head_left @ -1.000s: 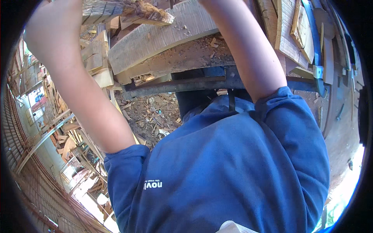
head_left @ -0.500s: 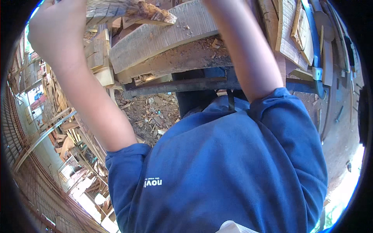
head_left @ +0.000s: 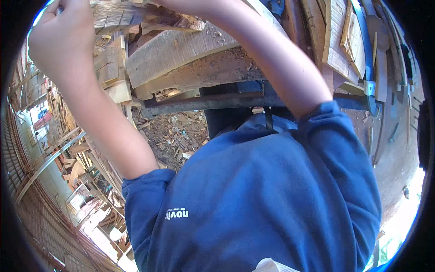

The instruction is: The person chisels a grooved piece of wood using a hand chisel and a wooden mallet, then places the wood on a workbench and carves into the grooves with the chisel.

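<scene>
Head view: left hand (head_left: 63,43) 10 o'clock, curled; I can't tell its hold.
Right hand: out of sight, can't tell.
Rough wood (head_left: 122,16): 11 o'clock, beside left hand.

The head camera, left unit of a head-worn fisheye pair, faces steeply downward from the wearer's side of the fingers (head_left: 74,11) of the bare left hand (head_left: 65,45). The blue short-sleeved cloth shirt (head_left: 263,190) is close to the lens, bodyward of the fingers, which lie at the round field's upper rim.
</scene>
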### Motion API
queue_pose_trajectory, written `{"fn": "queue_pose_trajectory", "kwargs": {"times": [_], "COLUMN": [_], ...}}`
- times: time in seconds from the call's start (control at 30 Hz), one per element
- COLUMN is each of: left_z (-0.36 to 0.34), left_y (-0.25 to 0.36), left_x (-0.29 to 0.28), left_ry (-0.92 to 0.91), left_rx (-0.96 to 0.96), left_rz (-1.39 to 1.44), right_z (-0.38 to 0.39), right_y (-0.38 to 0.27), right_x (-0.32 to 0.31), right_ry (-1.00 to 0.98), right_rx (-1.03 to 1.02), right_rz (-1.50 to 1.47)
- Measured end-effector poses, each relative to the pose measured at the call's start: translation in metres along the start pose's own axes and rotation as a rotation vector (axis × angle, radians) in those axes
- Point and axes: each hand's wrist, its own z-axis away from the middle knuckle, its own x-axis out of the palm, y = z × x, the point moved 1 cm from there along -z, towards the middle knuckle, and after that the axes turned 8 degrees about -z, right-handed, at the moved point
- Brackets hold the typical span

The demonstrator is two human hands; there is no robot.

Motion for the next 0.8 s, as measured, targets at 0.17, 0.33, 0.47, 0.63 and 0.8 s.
{"fn": "queue_pose_trajectory", "kwargs": {"times": [0.17, 0.33, 0.47, 0.63, 0.8], "left_z": [0.013, 0.003, -0.004, 0.02, 0.04], "left_y": [-0.013, -0.02, -0.023, 0.002, 0.041], "left_x": [-0.011, 0.0, 0.007, -0.007, -0.003], "left_ry": [0.011, -0.076, 0.027, 0.145, 0.34], "left_rx": [-0.099, -0.09, 0.065, 0.152, 0.19], "left_rz": [-0.005, 0.05, -0.098, -0.04, 0.016], "right_z": [-0.028, -0.011, -0.017, -0.017, -0.002], "right_y": [-0.03, -0.012, -0.015, -0.051, -0.009], "right_x": [0.014, 0.004, 0.013, 0.01, 0.001], "right_ry": [-0.043, 0.065, -0.052, 0.098, 0.034], "right_rx": [-0.009, -0.102, -0.048, -0.06, 0.032], "right_rz": [-0.045, 0.091, 0.198, 0.123, 0.088]}}
